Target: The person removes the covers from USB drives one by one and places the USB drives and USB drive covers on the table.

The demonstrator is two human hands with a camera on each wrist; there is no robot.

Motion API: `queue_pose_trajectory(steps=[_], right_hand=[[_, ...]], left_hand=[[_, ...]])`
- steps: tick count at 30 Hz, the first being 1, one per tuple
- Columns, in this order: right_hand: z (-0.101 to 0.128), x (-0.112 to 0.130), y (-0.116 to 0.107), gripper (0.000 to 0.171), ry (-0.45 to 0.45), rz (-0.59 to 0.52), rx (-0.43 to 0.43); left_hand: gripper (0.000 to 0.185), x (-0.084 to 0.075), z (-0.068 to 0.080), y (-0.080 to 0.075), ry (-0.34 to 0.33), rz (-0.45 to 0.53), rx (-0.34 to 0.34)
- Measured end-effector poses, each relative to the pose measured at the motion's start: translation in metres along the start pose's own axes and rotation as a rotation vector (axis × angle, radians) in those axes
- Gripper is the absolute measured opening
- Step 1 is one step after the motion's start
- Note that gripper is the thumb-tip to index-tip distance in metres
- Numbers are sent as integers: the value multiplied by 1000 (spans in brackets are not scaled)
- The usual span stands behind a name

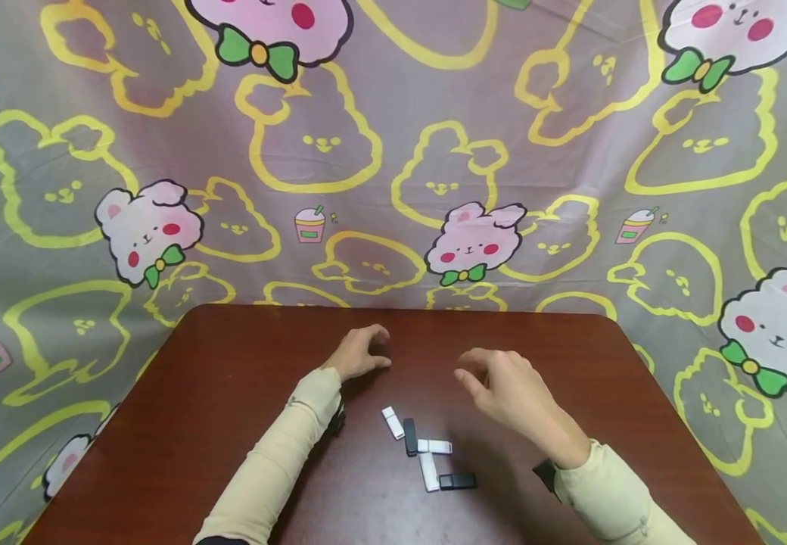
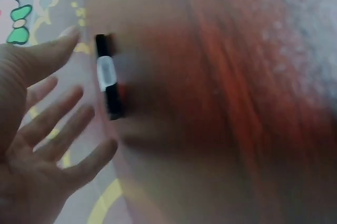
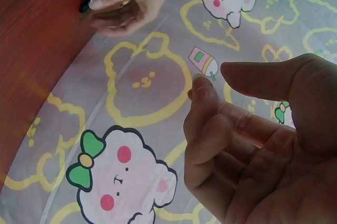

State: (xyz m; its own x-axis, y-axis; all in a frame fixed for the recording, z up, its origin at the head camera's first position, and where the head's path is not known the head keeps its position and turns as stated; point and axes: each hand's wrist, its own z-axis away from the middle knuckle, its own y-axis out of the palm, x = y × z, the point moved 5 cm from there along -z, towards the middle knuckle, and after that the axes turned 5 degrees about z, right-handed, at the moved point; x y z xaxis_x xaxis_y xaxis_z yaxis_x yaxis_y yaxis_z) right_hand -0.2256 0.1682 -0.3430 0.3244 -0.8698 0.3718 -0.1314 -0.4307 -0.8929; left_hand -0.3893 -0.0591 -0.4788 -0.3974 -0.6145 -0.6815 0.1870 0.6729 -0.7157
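Note:
Several USB sticks lie on the brown table in the head view: a white stick, a black stick and a sideways white stick above; another white stick and a black stick below. Beyond them to the left, my left hand hovers with parted fingers, holding nothing. My right hand, up and right of the sticks, has its fingers loosely bent around air. In the left wrist view a small black thing with a pale middle appears past my left hand; its kind is unclear.
The brown table ends at a rounded far edge. Behind it hangs a grey cloth printed with cartoon bunnies and yellow outlines. A dark wrist device shows under the right sleeve.

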Motion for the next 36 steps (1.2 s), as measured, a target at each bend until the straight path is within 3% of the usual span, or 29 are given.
queue_pose_trajectory(steps=[6, 10, 20, 26, 36], right_hand=[[-1, -1, -3, 18, -6, 0, -8], [-4, -1, -5, 16, -20, 14, -24], [-6, 1, -2, 16, -33, 22, -15], [-2, 1, 2, 15, -23, 27, 1], [-4, 6, 5, 11, -66, 70, 4]], left_hand=[[41, -14, 18, -25, 13, -53, -169], [42, -22, 32, -37, 11, -62, -226], [35, -37, 74, -51, 22, -93, -276], [32, -42, 100, -51, 6, -81, -293], [29, -47, 122, -49, -22, -64, -295]])
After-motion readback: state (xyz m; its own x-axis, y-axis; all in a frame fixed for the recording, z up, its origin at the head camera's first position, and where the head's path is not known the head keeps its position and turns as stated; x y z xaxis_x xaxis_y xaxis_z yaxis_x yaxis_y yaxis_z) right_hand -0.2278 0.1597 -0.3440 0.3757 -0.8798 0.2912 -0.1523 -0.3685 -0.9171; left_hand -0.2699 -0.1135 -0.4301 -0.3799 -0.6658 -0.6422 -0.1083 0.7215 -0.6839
